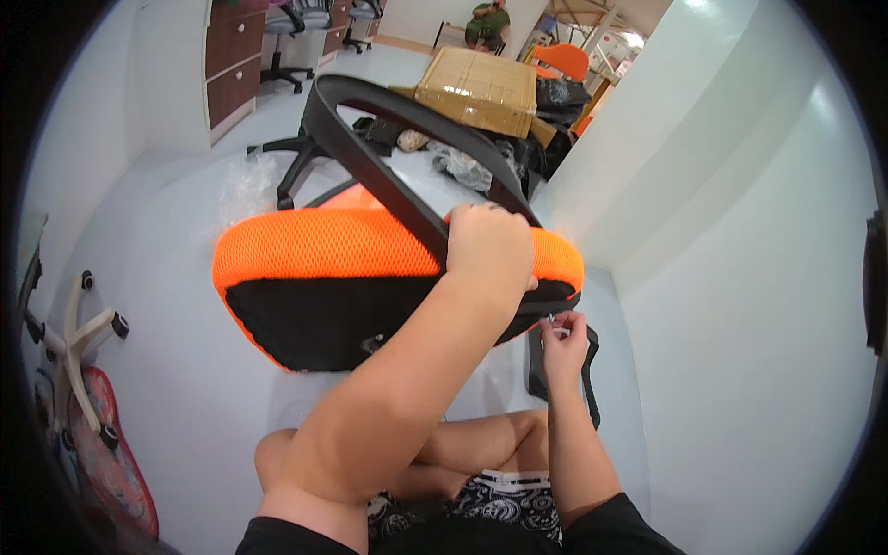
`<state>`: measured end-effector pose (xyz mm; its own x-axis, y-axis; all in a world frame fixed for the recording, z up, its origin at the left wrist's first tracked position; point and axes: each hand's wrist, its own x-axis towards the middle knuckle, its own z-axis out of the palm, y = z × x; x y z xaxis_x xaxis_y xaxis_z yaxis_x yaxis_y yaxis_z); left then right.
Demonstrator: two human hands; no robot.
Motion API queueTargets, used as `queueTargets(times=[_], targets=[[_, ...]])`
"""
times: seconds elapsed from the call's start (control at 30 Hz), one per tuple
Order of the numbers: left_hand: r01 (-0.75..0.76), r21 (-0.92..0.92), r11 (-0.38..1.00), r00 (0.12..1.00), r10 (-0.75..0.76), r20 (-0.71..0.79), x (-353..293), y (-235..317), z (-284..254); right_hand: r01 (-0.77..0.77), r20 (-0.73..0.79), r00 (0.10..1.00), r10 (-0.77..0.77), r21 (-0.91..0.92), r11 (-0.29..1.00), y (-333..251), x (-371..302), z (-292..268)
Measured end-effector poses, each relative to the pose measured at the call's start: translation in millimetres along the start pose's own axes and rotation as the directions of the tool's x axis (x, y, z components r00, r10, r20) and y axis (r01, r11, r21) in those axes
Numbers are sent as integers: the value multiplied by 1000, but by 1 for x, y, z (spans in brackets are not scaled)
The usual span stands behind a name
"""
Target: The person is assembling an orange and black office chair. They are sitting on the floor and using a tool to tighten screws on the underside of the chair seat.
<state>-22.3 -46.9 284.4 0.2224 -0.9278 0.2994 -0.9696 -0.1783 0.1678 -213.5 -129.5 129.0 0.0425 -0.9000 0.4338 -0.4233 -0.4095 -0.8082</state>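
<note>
An orange mesh chair seat [314, 245] stands tilted on the floor in front of me, its black underside [305, 319] turned toward me. A black loop-shaped armrest [370, 171] rises against it. My left hand [490, 245] is closed around the armrest's lower part, beside the seat's orange edge. At the seat's right end, my right hand [566, 338] pinches a small silvery piece [551, 319], perhaps a bolt, close to the black edge. Its exact shape is too small to tell. Another black armrest-like part [592, 379] lies on the floor behind my right wrist.
Beyond the seat are a black wheeled chair base [294, 166], clear plastic wrap [462, 168] and a large cardboard box [476, 88]. A pale wheeled base [88, 333] stands left, near a patterned mat [109, 444]. A white wall [740, 231] bounds the right. One person [487, 26] sits far back.
</note>
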Motion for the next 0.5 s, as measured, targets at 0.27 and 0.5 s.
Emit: queueTargets(times=[0.27,0.5], targets=[[-7,69,998,995,13,-94,-4,1,6,-617,329,772,544,596,514,-12,3,-6],[-9,79,997,998,13,-54,-4,2,1,-9,-3,1000,9,78,997,17,-4,2]])
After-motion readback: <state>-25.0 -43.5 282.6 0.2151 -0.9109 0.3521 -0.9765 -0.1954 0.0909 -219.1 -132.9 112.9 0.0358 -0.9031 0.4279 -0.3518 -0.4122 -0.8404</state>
